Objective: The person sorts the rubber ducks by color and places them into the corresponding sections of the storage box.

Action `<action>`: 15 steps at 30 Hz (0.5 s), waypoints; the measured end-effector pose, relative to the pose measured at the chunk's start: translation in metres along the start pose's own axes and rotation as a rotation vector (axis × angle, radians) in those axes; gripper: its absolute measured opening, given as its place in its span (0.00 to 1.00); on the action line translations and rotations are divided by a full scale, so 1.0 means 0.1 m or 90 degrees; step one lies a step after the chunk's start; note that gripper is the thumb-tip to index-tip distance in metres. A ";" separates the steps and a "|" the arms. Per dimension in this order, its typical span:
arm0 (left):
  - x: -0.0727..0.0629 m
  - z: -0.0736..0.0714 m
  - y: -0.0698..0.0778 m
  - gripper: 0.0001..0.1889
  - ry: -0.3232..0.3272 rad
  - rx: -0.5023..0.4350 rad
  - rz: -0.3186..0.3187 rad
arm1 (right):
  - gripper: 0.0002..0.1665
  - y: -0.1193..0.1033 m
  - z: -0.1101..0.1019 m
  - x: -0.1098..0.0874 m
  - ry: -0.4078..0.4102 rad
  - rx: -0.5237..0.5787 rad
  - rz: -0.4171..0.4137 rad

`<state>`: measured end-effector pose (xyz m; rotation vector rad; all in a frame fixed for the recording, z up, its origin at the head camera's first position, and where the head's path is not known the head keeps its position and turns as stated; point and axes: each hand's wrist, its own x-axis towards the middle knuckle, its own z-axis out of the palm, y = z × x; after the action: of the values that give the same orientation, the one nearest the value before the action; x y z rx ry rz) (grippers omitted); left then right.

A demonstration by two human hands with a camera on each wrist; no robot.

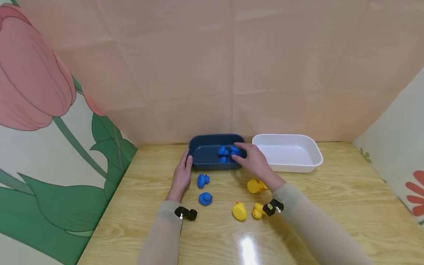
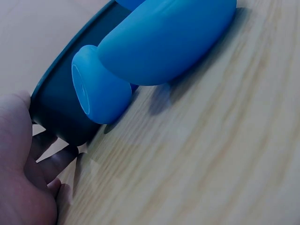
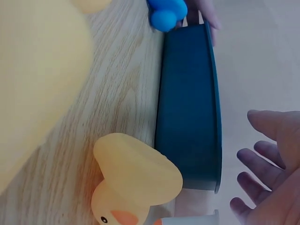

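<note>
My left hand (image 1: 181, 175) holds the left end of a dark blue bin (image 1: 212, 166), its thumb near the front corner. In the left wrist view, the fingers (image 2: 56, 164) bend against the bin's end wall. Over the bin's right end is my right hand (image 1: 253, 158), thumb and fingers spread apart, with nothing between them in the right wrist view. Several blue rubber ducks (image 1: 222, 150) lie in the bin's right half, just below that hand. Two more sit on the table in front, one tipped over (image 1: 201, 181) and a second duck (image 1: 205, 199) nearer.
A white bin (image 1: 294, 168) stands to the right of the dark one. Three yellow rubber ducks lie at the front: one duck (image 1: 254, 186) below the right wrist, another (image 1: 239, 211) nearer, and a third (image 1: 258, 211) beside the wrist camera. Pink cloth (image 1: 185, 73) hangs behind the wooden table.
</note>
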<state>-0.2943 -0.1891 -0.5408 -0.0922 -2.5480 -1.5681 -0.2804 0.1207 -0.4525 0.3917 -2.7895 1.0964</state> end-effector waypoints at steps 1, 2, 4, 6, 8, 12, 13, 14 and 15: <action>0.00 0.00 0.00 0.31 0.000 0.000 0.000 | 0.34 -0.01 0.00 -0.01 0.000 0.002 0.000; -0.01 0.00 0.00 0.31 -0.001 0.001 -0.001 | 0.34 -0.01 -0.01 -0.02 -0.001 0.005 0.001; -0.01 0.00 0.01 0.32 -0.001 0.002 -0.003 | 0.34 -0.03 -0.01 -0.04 -0.002 0.010 0.002; -0.02 0.00 0.02 0.33 -0.002 0.005 -0.005 | 0.35 -0.04 -0.01 -0.06 0.001 0.012 -0.001; -0.02 0.00 0.02 0.33 -0.003 0.008 -0.006 | 0.35 -0.07 -0.01 -0.09 0.006 0.019 -0.009; -0.03 0.00 0.02 0.34 -0.003 0.011 -0.003 | 0.35 -0.13 0.01 -0.18 0.015 0.046 -0.026; -0.02 0.00 0.02 0.34 -0.003 0.011 -0.003 | 0.35 -0.15 0.01 -0.21 0.013 0.056 -0.028; -0.02 0.00 0.02 0.34 -0.003 0.012 -0.003 | 0.35 -0.16 0.02 -0.23 0.012 0.064 -0.030; -0.02 0.00 0.02 0.34 -0.002 0.012 -0.003 | 0.36 -0.17 0.04 -0.26 0.009 0.072 -0.030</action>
<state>-0.2919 -0.1884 -0.5395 -0.0863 -2.5673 -1.5464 -0.2508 0.1112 -0.4491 0.4561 -2.6994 1.2457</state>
